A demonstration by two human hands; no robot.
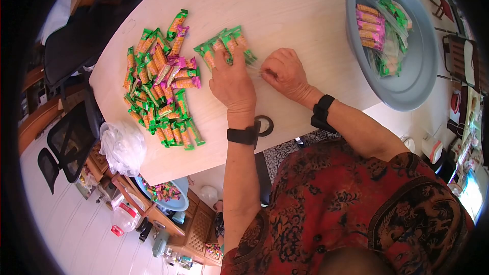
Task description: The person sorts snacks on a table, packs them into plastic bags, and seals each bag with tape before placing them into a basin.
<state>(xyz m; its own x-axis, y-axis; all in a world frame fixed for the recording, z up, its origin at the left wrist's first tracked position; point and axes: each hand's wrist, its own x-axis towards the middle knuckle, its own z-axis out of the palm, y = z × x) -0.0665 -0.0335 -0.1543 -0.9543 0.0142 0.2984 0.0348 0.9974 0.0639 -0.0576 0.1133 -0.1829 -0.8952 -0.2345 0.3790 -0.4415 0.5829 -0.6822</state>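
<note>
A clear plastic bag (252, 64) holds a row of snack packets (239, 37) with green ends and orange-yellow middles. My left hand (232, 86) lies over these packets, palm down, its fingers spread and touching them. At the bag's near right end, my right hand (286, 74) is closed, with thumb and fingers pinching the thin plastic. Left of my hands is a loose heap of similar packets (158, 79), some with green ends and some with pink. A black roll of tape (265, 126) lies beside my left wrist.
A grey-blue basin (425, 66) with bagged packets stands at the table's right. Crumpled clear plastic bags (122, 147) sit at the left corner of the pale table (300, 0). Below that corner is a blue basin (179, 202) of packets. Black chairs (69, 142) stand to the left.
</note>
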